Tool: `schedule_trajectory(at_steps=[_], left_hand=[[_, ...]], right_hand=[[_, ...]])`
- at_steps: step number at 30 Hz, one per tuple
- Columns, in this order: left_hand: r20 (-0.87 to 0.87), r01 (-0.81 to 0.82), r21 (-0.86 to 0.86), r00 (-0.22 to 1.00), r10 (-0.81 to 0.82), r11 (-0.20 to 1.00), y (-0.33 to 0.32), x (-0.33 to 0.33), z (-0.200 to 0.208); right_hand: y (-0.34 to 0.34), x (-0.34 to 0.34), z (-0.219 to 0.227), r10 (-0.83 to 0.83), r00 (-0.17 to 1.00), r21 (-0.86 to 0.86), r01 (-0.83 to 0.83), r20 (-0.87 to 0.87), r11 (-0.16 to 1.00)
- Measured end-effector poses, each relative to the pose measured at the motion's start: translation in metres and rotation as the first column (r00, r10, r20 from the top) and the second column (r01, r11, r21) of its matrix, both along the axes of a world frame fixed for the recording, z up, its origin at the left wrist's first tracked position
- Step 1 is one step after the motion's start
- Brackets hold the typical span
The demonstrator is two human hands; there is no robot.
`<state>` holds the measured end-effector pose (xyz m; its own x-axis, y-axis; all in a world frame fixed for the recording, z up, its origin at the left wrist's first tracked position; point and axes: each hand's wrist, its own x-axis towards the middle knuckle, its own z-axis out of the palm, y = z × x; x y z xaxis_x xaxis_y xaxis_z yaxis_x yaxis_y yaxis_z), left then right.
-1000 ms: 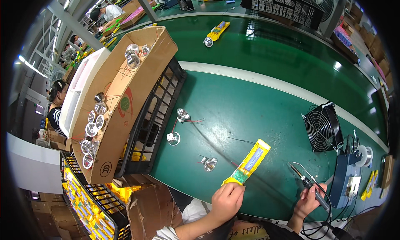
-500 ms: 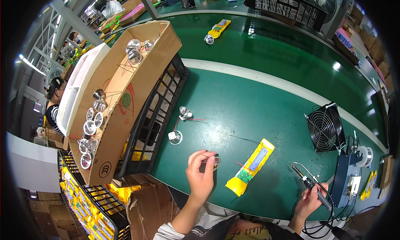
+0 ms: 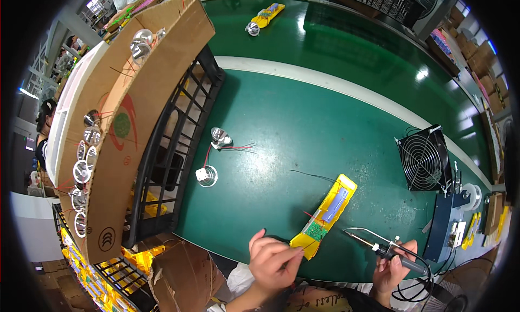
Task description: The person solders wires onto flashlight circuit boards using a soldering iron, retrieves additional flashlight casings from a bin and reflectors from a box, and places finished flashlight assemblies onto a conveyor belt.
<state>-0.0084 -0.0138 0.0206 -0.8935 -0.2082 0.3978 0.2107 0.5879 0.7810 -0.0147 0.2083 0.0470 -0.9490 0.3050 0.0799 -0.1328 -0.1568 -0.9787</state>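
Observation:
A long yellow flashlight housing point(image 3: 348, 184) lies open on the green bench, with a blue battery cell point(image 3: 337, 204) and a green circuit board point(image 3: 316, 231) in it. Loose thin wires stick out of it. At its near end, my left hand point(image 3: 273, 262) has thumb and forefinger closed together; what they pinch is hidden. My right hand point(image 3: 391, 268) grips a soldering iron point(image 3: 407, 263) with a thin curved metal tube along it. The iron's tip points left, a little right of the circuit board. Two lamp reflectors with wires, one upright point(image 3: 219, 138) and one flat point(image 3: 212, 178), lie further left.
At left, a cardboard box point(image 3: 146, 103) holding several reflectors rests on a black crate point(image 3: 179, 144). A small black fan point(image 3: 422, 160) and a blue soldering station point(image 3: 441, 225) stand at right. Another yellow housing point(image 3: 269, 15) lies on the far green belt point(image 3: 346, 35).
My left hand has moved down and right to the housing's near end; the reflector seen in it before is out of sight. My right hand has brought the iron's tip leftward, nearer the board.

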Motion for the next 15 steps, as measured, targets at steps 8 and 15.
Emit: schedule_trajectory(at_steps=[8, 15], left_hand=[[0.004, -0.091, -0.042, 0.996, 0.091, 0.995, 0.007, 0.001, -0.016], [0.045, -0.055, -0.080, 0.997, 0.059, 0.995, 0.005, -0.001, -0.013]], right_hand=[[-0.030, 0.010, -0.004, -0.053, 0.998, 0.083, 0.051, 0.026, 0.995], [-0.045, 0.014, -0.005, -0.080, 0.991, 0.209, 0.056, 0.108, 0.976]])
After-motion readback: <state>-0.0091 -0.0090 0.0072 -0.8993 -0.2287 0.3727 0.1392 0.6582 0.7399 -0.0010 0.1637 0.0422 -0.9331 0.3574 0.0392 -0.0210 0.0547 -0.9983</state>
